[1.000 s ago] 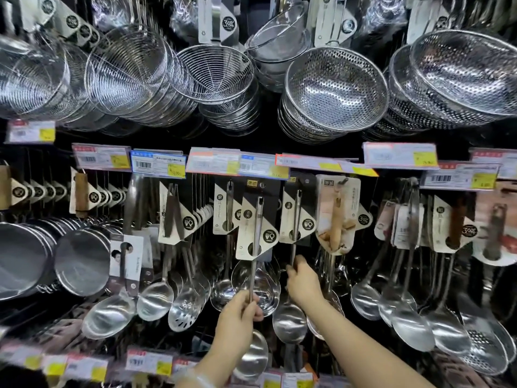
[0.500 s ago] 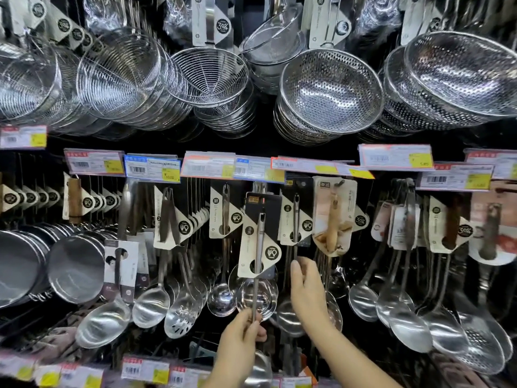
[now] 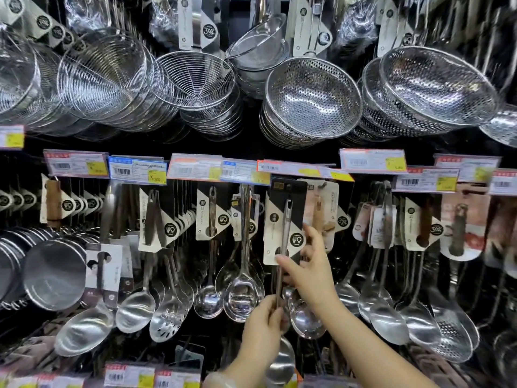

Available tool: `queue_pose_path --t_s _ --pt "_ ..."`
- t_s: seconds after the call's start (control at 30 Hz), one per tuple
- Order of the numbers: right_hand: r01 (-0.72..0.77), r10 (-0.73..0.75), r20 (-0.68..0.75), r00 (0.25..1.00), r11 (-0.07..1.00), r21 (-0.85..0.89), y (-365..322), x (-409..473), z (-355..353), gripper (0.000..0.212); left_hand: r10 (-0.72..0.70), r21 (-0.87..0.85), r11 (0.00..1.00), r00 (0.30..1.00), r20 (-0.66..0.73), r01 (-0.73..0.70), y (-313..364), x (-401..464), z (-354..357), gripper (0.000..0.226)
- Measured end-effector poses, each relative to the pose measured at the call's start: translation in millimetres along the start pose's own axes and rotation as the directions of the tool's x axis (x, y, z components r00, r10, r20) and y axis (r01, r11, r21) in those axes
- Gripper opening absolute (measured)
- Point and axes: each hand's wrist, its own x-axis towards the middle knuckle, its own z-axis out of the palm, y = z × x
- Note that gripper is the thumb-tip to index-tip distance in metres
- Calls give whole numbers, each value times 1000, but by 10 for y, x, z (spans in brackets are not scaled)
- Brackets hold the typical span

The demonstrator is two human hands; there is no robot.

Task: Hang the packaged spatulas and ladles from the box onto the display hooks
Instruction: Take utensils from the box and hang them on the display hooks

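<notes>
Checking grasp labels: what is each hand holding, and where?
Left hand grips the packaged ladle low on its handle; right hand pinches its card's lower edge.

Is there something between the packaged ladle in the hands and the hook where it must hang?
Nothing clearly blocks it. The packaged ladle is raised with its card top just under the price tags; the left hand grips its handle and the right hand holds the card. The hook itself is hidden behind the tags.
</notes>
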Motion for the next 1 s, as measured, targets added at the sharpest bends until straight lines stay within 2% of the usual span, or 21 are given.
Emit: queue_pose_path --t_s 0.1,0.27,0.43,0.53,0.67,0.77,0.8,0.87,0.93,1.0 --pt "6 -7 -11 1000 999 -48 -5 62 3 70 -23 -59 998 999 24 24 -5 54 36 25" --pt "-34 31 -18 999 989 -142 12 146 28 68 -70 -34 997 997 11 70 -64 165 110 26" --pt "-72 56 -68 996 963 -260 16 375 134 70 -52 55 997 998 -29 54 -3 377 146 25" --pt "-88 72 -71 995 964 -252 42 444 153 69 -77 112 990 996 -50 82 -24 487 172 25" --pt "-90 81 -43 996 948 -305 89 457 190 73 -50 217 974 994 -102 71 -56 589 185 36" --pt "-75 99 32 995 896 -437 135 437 162 82 -37 310 948 991 -131 76 -149 636 220 20" --pt "-63 105 59 993 874 -482 150 401 138 85 -58 306 947 990 -132 97 -195 645 239 23" --pt "-37 106 99 989 843 -536 174 279 64 88 -47 356 930 991 -128 90 -245 585 266 44" --pt "-3 86 128 988 841 -542 210 104 -45 81 31 437 899 992 -118 24 -196 410 272 61" --pt "30 70 155 985 827 -562 250 -96 -202 63 187 482 869 977 -102 -116 -162 230 285 64"
